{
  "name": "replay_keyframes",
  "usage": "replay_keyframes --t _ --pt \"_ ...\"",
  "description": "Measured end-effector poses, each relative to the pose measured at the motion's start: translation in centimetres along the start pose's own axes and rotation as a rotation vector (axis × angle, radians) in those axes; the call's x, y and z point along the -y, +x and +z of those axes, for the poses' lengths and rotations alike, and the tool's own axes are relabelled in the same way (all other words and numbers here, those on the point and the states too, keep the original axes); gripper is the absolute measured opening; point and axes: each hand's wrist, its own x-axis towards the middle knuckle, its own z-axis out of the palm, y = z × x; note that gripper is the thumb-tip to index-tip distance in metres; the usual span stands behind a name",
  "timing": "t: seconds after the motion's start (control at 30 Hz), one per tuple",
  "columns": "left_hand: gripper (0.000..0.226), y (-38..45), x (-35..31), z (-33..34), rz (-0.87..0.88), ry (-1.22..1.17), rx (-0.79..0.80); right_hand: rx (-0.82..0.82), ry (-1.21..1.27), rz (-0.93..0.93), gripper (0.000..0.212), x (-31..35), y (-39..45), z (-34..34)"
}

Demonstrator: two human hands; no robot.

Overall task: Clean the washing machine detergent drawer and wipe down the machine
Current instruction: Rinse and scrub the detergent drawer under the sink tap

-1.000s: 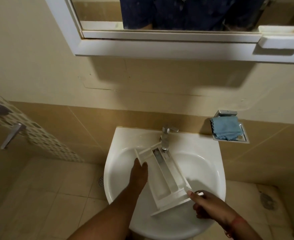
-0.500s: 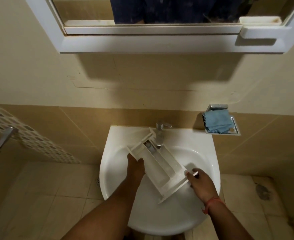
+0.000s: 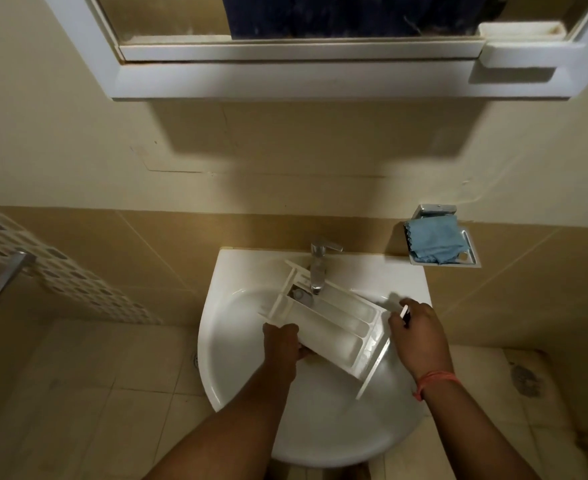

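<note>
Left hand (image 3: 283,342) grips drawer (image 3: 330,323) under tap (image 3: 318,268); right hand (image 3: 419,336) pinches small brush. Wet plastic could slip into sink (image 3: 237,375).

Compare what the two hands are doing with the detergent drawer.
The left hand grips the detergent drawer along its long side wall; the right hand pinches a small white item beside the drawer's front panel. The left hand sits over the sink bowl, the right near its right rim. Both are curled.
</note>
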Motion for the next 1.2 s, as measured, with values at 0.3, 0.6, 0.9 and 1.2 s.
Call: replay_keyframes --t 0.3,0.6,0.9,1.2 --pt "0.045 -0.2 -0.9 -0.3 0.020 0.083 0.007 0.012 0.003 -0.044 0.020 -1.0 -1.2 -0.1" --pt "0.043 -0.9 -0.8 -1.1 0.086 0.205 -0.009 0.151 -0.033 -0.040 0.016 -2.5 -2.4 -0.5" --pt "0.042 -1.3 -0.1 -2.8 0.106 0.120 -0.184 0.231 0.040 0.014 0.023 -1.1 -0.6 2.0" --pt "0.049 -1.0 -1.9 -3.1 0.173 0.116 -0.244 0.361 0.120 0.120 0.035 0.4 1.8 4.6"
